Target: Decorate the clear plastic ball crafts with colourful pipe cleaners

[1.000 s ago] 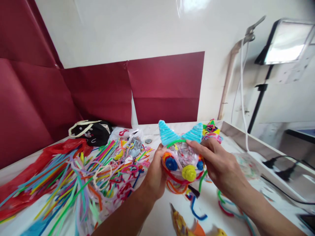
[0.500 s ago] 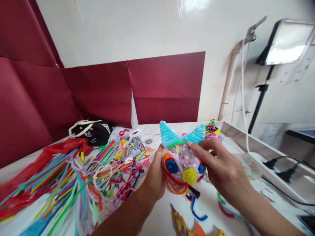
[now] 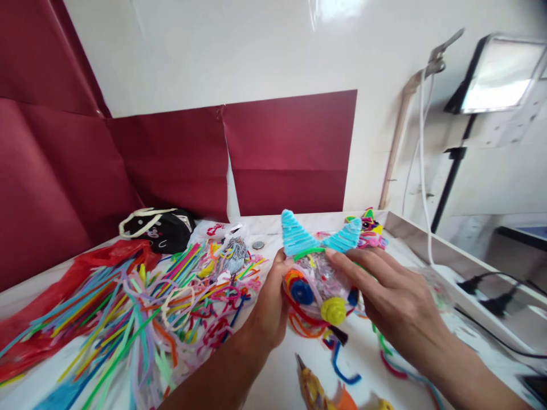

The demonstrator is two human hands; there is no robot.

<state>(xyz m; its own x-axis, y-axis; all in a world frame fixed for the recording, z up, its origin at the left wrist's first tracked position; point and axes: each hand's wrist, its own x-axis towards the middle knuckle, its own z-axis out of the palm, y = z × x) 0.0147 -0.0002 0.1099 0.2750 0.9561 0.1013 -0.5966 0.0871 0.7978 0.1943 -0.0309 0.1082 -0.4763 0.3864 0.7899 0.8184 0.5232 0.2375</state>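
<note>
A round pipe-cleaner animal head point(image 3: 321, 279) is held up over the white table between both hands. It has two light blue pointed ears, coiled blue eyes with an orange rim on one, a yellow coiled nose and a red curved strip below. My left hand point(image 3: 271, 304) grips its left side, thumb near the orange rim. My right hand point(image 3: 391, 290) is closed around its right side, fingertips at the green strip below the right ear. The right hand partly covers the right eye. Beneath it, a blue pipe-cleaner piece point(image 3: 342, 367) lies on the table.
Many coloured pipe cleaners point(image 3: 141, 319) and a red plastic bag point(image 3: 38, 319) spread over the left. Behind are a black pouch point(image 3: 171, 230) and another colourful figure point(image 3: 371, 228). A glue gun-like yellow tool point(image 3: 311, 387) lies in front. Cables point(image 3: 491, 293) run at right.
The animal head has shifted slightly right and turned, so its nose sits further right and lower. My right hand's fingers have moved a little, covering more of the right eye.
</note>
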